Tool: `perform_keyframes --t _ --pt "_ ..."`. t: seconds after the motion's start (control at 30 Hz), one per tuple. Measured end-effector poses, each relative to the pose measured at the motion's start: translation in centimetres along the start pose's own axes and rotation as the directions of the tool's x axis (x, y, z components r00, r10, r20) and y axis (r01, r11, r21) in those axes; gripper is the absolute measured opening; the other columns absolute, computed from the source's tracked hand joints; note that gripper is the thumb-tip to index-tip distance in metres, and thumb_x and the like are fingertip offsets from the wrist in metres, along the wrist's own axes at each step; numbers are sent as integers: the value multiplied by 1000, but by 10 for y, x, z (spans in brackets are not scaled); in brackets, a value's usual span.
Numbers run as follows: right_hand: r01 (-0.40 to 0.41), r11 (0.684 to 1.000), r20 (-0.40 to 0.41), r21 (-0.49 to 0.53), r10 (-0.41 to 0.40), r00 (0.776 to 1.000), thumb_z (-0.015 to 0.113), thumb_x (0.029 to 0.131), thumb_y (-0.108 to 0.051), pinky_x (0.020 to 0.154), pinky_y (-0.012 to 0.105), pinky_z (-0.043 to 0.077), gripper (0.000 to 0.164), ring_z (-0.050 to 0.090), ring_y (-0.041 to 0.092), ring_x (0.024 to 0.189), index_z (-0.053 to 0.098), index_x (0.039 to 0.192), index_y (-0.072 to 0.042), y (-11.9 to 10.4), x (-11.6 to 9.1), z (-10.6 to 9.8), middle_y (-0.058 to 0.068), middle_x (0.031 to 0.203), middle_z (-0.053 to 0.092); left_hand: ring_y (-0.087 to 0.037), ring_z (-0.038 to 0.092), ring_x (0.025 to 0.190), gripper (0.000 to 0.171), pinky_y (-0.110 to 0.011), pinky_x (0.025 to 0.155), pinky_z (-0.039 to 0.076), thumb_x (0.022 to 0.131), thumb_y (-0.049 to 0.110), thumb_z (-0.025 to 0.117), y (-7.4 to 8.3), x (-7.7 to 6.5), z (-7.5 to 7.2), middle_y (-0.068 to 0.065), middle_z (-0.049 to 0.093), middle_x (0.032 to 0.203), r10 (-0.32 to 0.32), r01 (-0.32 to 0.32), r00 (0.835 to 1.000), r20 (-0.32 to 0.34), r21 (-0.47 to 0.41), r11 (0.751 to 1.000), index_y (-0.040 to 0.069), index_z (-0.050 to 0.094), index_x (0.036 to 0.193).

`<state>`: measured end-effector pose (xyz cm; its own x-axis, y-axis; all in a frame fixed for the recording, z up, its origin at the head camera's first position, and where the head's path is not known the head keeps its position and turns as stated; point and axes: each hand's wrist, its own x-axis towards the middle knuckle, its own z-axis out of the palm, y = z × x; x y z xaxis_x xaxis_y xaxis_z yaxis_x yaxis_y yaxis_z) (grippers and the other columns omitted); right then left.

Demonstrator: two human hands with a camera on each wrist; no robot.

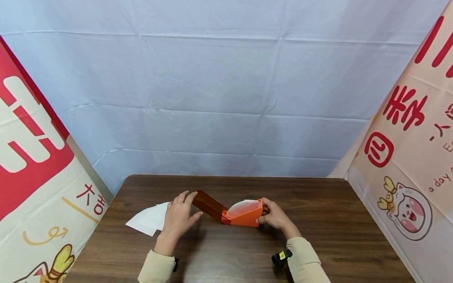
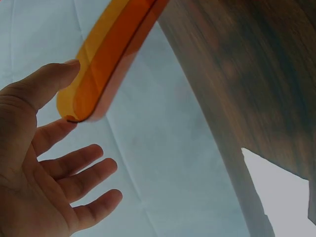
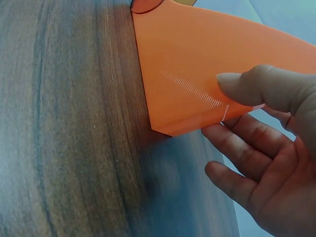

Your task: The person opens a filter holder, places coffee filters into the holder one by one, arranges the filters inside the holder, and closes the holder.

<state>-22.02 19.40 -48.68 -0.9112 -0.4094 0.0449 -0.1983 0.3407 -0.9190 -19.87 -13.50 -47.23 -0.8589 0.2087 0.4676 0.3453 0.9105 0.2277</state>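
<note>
An orange plastic case [image 1: 245, 218] sits on the table, its see-through amber lid [image 1: 209, 205] swung open to the left on a hinge. White paper [image 1: 247, 206] with a rounded top edge stands inside it. My right hand [image 1: 275, 215] grips the case's right end; in the right wrist view the thumb [image 3: 256, 86] presses one broad side and the other fingers lie at the back edge. My left hand [image 1: 181, 212] is at the lid's free end, fingers spread. The left wrist view has its thumb and index fingertip right at the lid's rounded tip [image 2: 81, 106].
White sheets of paper [image 1: 146, 219] with a curved edge lie on the table left of the case, partly behind the left hand. The brown wooden table [image 1: 226, 255] ends at a pale cloth backdrop [image 1: 212, 98]. Printed cloths [image 1: 407, 157] hang at both sides.
</note>
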Motion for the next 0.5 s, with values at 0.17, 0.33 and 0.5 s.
perform_keyframes --t 0.17,0.33,0.5 --pt "5 1000 4 -2 -5 1000 71 67 15 71 33 49 37 58 27 83 54 96 1 0 1 -1 12 91 62 -39 54 104 68 -55 80 42 68 33 83 -11 -3 1 -22 54 121 -33 33 999 17 -10 999 8 57 126" --pt "5 1000 5 -8 -5 1000 71 67 14 70 33 48 37 56 28 80 54 96 1 -1 1 0 12 89 61 -40 54 102 68 -56 79 42 68 31 83 -25 -6 2 -23 54 120 -56 56 998 35 -8 998 7 56 126" --pt "-2 1000 -5 -16 2 1000 72 67 13 70 34 47 36 55 28 80 54 96 0 -1 1 0 10 88 61 -40 55 100 65 -56 75 43 69 32 82 -37 -11 5 -23 55 118 -63 62 997 42 14 998 8 58 125"
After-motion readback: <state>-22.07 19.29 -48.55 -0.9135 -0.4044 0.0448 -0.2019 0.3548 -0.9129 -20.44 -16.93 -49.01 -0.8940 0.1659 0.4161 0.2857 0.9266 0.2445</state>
